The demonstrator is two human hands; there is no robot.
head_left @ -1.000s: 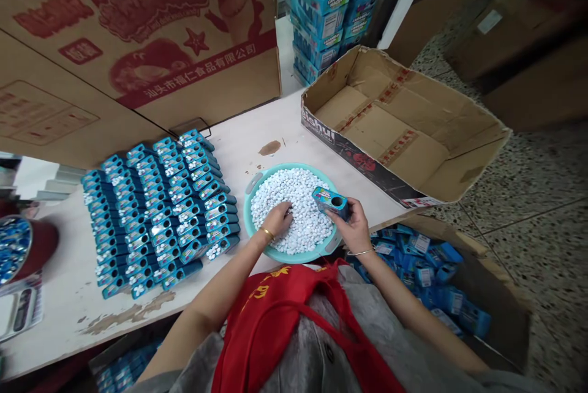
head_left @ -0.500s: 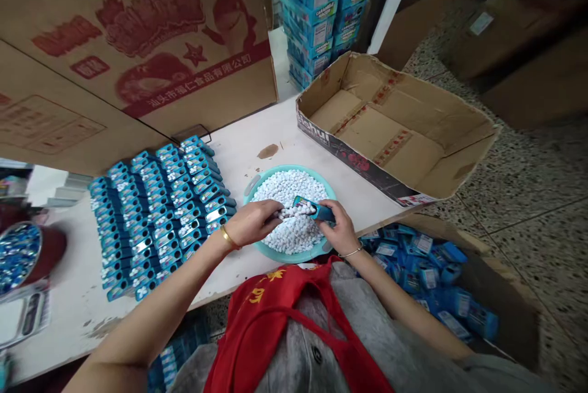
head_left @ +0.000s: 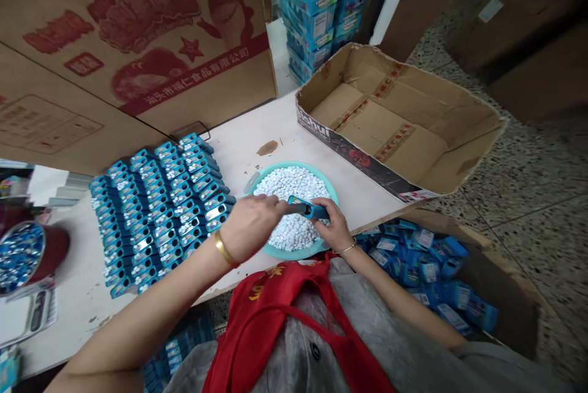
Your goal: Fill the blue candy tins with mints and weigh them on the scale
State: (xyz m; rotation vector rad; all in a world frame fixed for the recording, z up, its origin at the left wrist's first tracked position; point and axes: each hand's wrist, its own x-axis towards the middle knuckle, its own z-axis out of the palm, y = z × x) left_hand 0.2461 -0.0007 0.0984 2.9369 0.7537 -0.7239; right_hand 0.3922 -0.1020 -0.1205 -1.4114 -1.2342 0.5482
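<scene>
My left hand [head_left: 255,223] is closed around a small dark scoop [head_left: 294,209], whose far end meets the open end of a blue candy box [head_left: 318,212]. That box is gripped in my right hand [head_left: 336,226], thumb and fingers wrapped about its sides. Both hands are over a turquoise basin [head_left: 301,254] filled with small white candies [head_left: 294,183]. Whether candies lie in the scoop is hidden by its tilt. To the left, several rows of blue candy boxes [head_left: 156,209] stand on the white table [head_left: 239,136].
A shallow cardboard tray [head_left: 395,130] sits at the right. Below it, a carton holds loose blue boxes [head_left: 427,264]. Wrapped blue packs [head_left: 312,19] are stacked behind, beside a large carton [head_left: 193,93]. A red bucket [head_left: 52,249] and a scale [head_left: 22,319] are far left.
The scoop, heaped with white candies before, has been tipped against the box's open end. My left hand has turned over and come slightly nearer; my right hand still holds the box.
</scene>
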